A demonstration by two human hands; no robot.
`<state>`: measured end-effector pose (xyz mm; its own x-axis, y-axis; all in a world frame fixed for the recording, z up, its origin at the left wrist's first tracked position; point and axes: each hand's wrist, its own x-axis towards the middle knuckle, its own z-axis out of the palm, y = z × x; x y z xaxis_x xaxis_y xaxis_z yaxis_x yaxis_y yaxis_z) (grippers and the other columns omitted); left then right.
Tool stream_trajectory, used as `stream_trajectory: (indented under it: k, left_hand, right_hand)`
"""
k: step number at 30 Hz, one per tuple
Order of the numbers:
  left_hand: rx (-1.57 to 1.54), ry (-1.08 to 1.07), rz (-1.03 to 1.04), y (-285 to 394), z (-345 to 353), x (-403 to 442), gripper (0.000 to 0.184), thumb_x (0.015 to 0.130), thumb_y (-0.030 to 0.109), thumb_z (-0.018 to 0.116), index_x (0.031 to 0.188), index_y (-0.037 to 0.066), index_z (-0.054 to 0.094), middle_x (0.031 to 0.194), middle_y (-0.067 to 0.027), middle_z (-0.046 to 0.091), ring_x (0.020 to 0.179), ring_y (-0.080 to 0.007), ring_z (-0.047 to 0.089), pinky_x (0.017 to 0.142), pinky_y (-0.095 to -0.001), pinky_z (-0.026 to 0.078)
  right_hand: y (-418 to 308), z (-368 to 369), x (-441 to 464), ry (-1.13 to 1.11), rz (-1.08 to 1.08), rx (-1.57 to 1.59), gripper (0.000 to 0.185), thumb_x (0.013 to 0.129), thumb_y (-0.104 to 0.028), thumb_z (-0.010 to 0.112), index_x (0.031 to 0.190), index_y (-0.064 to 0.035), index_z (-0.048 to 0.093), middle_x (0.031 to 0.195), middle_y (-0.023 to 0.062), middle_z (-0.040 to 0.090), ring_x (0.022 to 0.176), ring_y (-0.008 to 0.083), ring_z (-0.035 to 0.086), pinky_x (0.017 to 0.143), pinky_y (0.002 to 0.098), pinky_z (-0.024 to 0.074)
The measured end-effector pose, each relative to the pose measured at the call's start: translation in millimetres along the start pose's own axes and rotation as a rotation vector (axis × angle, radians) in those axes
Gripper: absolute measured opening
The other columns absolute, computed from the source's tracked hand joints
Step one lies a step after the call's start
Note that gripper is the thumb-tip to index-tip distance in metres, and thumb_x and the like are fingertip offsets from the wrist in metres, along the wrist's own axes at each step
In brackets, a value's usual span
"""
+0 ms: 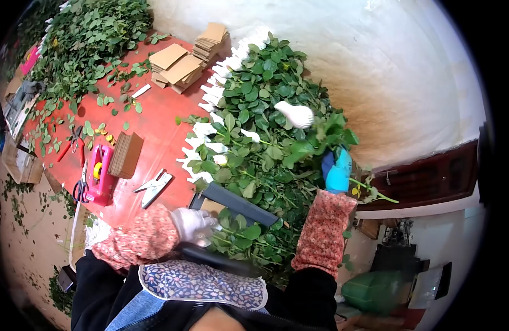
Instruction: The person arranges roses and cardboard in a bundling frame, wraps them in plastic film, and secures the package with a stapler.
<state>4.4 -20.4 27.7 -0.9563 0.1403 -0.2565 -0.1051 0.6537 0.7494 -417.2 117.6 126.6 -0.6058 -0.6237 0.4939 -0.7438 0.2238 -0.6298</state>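
Note:
My right hand [338,171], in a blue glove, is closed around the leafy stem of a rose. Its bud, covered by a white net sleeve [296,115], points up and left, and the stem end [384,195] sticks out to the right below the hand. My left hand [192,225], in a white glove, has its fingers curled beside a grey tray edge [238,204] and a piece of cardboard [212,206]. Leafy stems [246,231] lie against its fingertips; what they grip is hidden.
Many white-sleeved roses [265,88] are heaped along the wall. On the red table [160,127] are cardboard stacks [180,66], a stapler [154,187], a pink tape dispenser [102,176], scissors [82,185], red-handled pruners [73,146] and another leafy heap [94,38].

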Motion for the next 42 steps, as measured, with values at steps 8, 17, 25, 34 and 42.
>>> stream_trajectory:
  k: [8,17,25,34,42]
  left_hand:
    - [0.323,0.531,0.166,22.4,-157.3,26.7,0.039,0.084,0.019,0.069,0.12,0.011,0.057,0.116,-0.0112,0.062,0.103,-0.0333,0.061,0.088,-0.0404,0.051]
    - [0.304,0.329,0.207,42.8,-160.6,215.6,0.084,0.068,0.025,0.081,0.14,0.005,0.042,0.142,-0.0177,0.045,0.129,-0.0338,0.046,0.107,-0.039,0.039]
    - [0.505,0.001,0.016,72.4,-152.7,258.5,0.034,0.087,0.031,0.061,0.11,0.008,0.054,0.094,-0.017,0.066,0.088,-0.0374,0.065,0.075,-0.0472,0.051]
    - [0.305,-0.07,-0.243,-61.2,-173.1,262.1,0.048,0.079,0.034,0.066,0.113,0.002,0.057,0.099,-0.019,0.065,0.094,-0.0356,0.063,0.084,-0.0435,0.049]
    - [0.46,0.456,-0.13,-74.6,-159.7,231.1,0.052,0.078,0.035,0.066,0.12,0.006,0.056,0.106,-0.0212,0.063,0.097,-0.0385,0.062,0.085,-0.0465,0.049]
  right_hand:
    - [-74.1,-76.8,13.6,0.208,0.191,1.004,0.04,0.099,-0.029,0.046,0.127,-0.0012,0.056,0.121,0.0113,0.06,0.109,0.0227,0.057,0.097,0.0366,0.0456]
    - [-131.0,-117.9,4.4,0.243,-0.142,0.69,0.043,0.101,-0.029,0.047,0.129,0.0038,0.053,0.124,0.0143,0.059,0.108,0.0239,0.059,0.096,0.0375,0.0471]
    - [-90.9,-198.9,-15.0,0.561,-0.062,0.153,0.047,0.102,-0.029,0.047,0.132,0.0076,0.05,0.127,0.0165,0.058,0.109,0.0245,0.061,0.096,0.0379,0.0481]
    - [-53.3,-332.6,-88.0,0.865,-0.012,0.255,0.046,0.101,-0.028,0.041,0.141,-0.0075,0.043,0.131,0.018,0.054,0.12,0.0279,0.053,0.103,0.0414,0.0424]
    - [-66.8,-312.2,-86.7,0.831,0.048,0.04,0.051,0.102,-0.037,0.043,0.14,-0.0038,0.046,0.124,0.0174,0.058,0.108,0.0245,0.057,0.097,0.0393,0.0443]
